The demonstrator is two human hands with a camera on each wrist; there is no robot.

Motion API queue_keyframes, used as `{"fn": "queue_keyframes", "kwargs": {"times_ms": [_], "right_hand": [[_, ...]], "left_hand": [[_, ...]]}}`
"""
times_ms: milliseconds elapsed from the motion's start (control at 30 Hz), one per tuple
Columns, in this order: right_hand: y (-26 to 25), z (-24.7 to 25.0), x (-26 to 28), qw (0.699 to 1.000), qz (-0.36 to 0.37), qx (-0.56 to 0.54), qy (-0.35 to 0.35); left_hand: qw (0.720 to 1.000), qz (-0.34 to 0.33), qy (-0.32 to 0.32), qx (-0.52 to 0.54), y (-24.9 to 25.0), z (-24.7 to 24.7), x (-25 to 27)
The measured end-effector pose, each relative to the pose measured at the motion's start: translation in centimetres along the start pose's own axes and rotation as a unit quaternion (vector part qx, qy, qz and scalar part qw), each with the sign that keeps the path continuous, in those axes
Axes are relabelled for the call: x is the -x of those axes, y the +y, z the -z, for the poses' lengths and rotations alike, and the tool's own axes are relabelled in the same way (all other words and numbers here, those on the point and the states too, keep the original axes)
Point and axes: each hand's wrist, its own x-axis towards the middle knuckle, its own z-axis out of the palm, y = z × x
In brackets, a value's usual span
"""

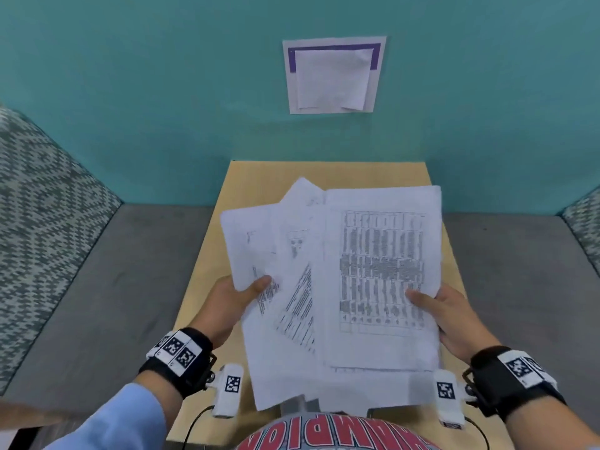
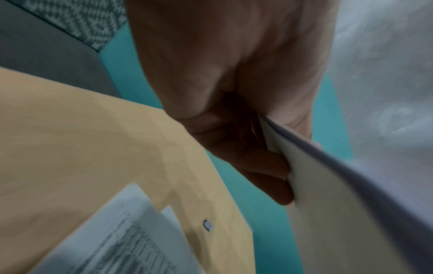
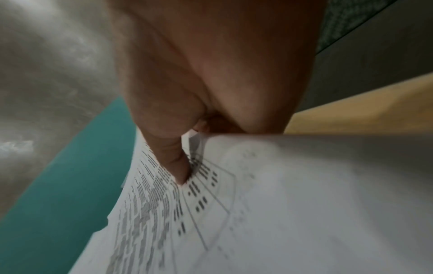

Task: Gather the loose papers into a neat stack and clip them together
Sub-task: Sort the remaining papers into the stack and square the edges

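Several printed white papers (image 1: 341, 277) are held fanned and askew above the small wooden table (image 1: 246, 177). My left hand (image 1: 237, 300) pinches their left edge, thumb on top and fingers underneath; the left wrist view shows those fingers (image 2: 255, 166) curled under the sheets (image 2: 339, 204). My right hand (image 1: 444, 313) pinches the right edge of the top sheet with the printed grid, thumb on top. In the right wrist view the thumb (image 3: 173, 157) presses on the printed page (image 3: 257, 204). A small metal clip (image 2: 208, 225) lies on the table (image 2: 82, 139) beneath the sheets.
The table stands against a teal wall (image 1: 162, 92) with a paper notice (image 1: 334, 76) stuck on it. Grey upholstered seats (image 1: 107, 280) flank the table on both sides, with patterned backrests (image 1: 42, 206). Another printed sheet (image 2: 121, 241) shows low in the left wrist view.
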Motion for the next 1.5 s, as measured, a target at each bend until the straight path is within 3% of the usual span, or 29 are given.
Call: {"fn": "queue_keyframes", "kwargs": {"times_ms": [67,367,433,533,733,967,1167,1333,1400,1500], "right_hand": [[-0.6,-1.3,0.1,0.999,-0.016,0.011,-0.044],[-1.8,-4.3,-0.1,0.991,-0.046,-0.016,-0.124],[-1.9,-4.4,0.0,0.992,-0.019,-0.006,-0.121],[-2.5,-4.8,0.8,0.99,0.076,0.069,-0.095],[-3.1,-4.9,2.1,0.976,0.186,0.098,-0.051],[2.2,-4.7,0.2,0.986,0.123,0.109,-0.013],[1.2,-4.5,0.1,0.992,0.115,0.052,0.008],[2.0,-4.3,1.1,0.993,0.082,0.075,-0.044],[2.0,-4.3,1.4,0.989,0.104,0.091,-0.061],[0.1,-4.1,1.8,0.985,0.148,0.076,-0.031]], "left_hand": [[1.0,-0.014,-0.016,0.011,0.6,-0.6,-0.2],[0.998,-0.024,-0.045,0.045,1.4,-1.1,-0.2],[0.997,-0.029,-0.061,0.048,1.7,-0.9,-0.1],[0.996,-0.051,-0.076,0.01,2.3,-0.9,0.0],[0.994,-0.097,-0.025,0.038,2.1,-1.6,0.3],[0.999,-0.011,-0.013,0.045,-1.8,-3.1,0.2],[0.998,-0.057,-0.008,0.03,-0.5,-3.1,-0.1],[0.999,-0.026,-0.01,0.017,-1.5,-3.6,0.2],[0.999,-0.026,0.012,0.028,-1.7,-3.8,0.3],[0.998,-0.048,0.019,0.043,-0.8,-3.9,0.2]]}}
